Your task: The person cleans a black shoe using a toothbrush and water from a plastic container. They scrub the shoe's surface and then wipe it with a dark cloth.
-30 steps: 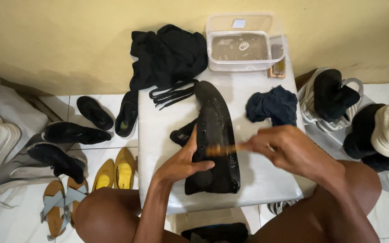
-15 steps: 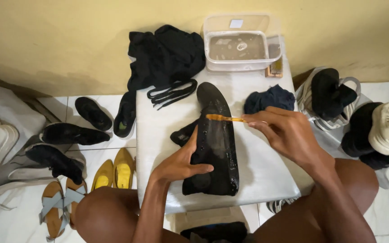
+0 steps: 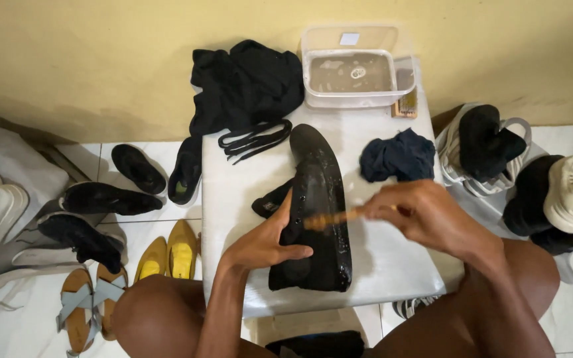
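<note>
Gripping a small brush w/ wooden handle, right hand is clenched round it, bristle end blurred over the black shoe. Shoe lies lengthwise mid white table, toe pointing to the wall, surface wet & shiny. Left hand presses the shoe's left side near the heel, thumb across its top, fingers wrapped on the edge. Beyond the shoe's toe: clear tub of murky water. Left of toe: black laces & black cloth pile. Right of shoe: dark blue rag. On the floor left of the table: yellow flats.
</note>
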